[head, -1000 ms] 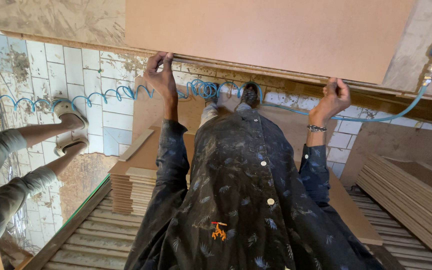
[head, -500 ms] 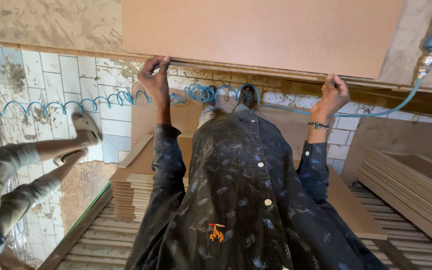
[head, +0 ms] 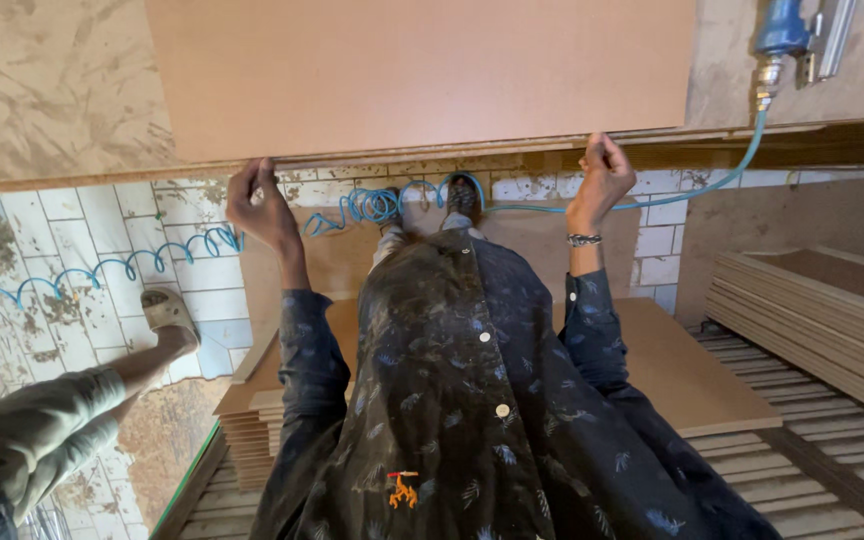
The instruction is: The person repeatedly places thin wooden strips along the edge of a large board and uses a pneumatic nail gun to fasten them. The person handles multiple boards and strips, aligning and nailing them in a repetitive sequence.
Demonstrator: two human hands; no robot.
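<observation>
From the head view, your left hand [head: 264,205] and right hand [head: 600,180] each grip the near edge of one tan board [head: 422,70] lying on the workbench [head: 42,90] — it looks placed, yet not let go. Below your hands: two board stacks — one under you [head: 692,375], one to the right [head: 812,310] — plus one blue coiled hose [head: 372,205].

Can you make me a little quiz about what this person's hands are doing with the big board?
1. True or false: both hands grip the near edge of the flat brown board.
2. What colour is the curly hose? A red, B blue, C green.
3. Which hand wears a wristband?

Key:
1. True: left hand and right hand both hold its edge.
2. B.
3. The right hand.
</observation>
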